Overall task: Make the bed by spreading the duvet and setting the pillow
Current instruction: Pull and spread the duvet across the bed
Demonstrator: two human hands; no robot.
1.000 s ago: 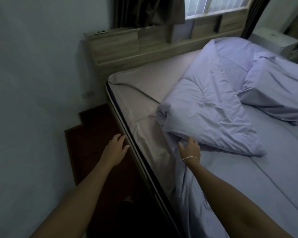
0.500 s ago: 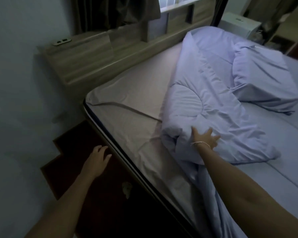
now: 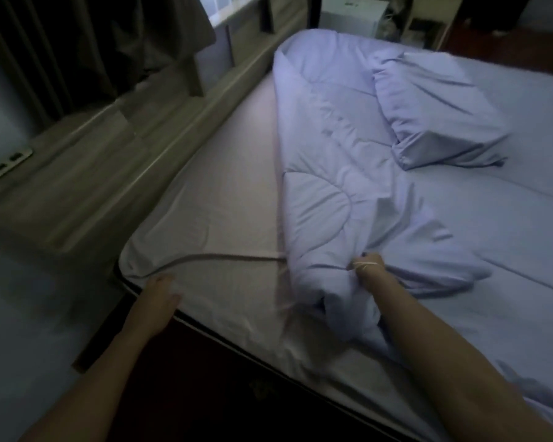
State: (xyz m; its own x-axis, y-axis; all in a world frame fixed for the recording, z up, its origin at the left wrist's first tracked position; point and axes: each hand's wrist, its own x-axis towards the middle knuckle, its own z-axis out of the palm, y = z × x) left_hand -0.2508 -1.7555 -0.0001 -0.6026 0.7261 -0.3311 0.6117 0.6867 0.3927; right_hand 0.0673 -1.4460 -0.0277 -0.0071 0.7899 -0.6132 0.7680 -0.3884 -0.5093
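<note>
A lilac duvet (image 3: 326, 161) lies folded back on itself across the bed, leaving the pale fitted sheet (image 3: 224, 199) bare toward the headboard. My right hand (image 3: 367, 269) is buried in the duvet's near folded edge and grips the fabric; a thin bracelet shows at the wrist. My left hand (image 3: 158, 295) rests flat, fingers apart, on the mattress corner near the bed's edge, holding nothing. A lilac pillow (image 3: 434, 113) lies on top of the duvet at the far right.
A wooden headboard (image 3: 115, 161) with shelves and a socket plate (image 3: 8, 164) runs along the left. Dark curtains (image 3: 77, 43) hang above it. A white box (image 3: 348, 12) stands past the bed. A dark wooden floor (image 3: 211, 387) lies below the mattress edge.
The view has swung right and closer to the bed. My right hand went from lying open on the duvet to gripping its folded edge. My left hand moved up onto the mattress corner.
</note>
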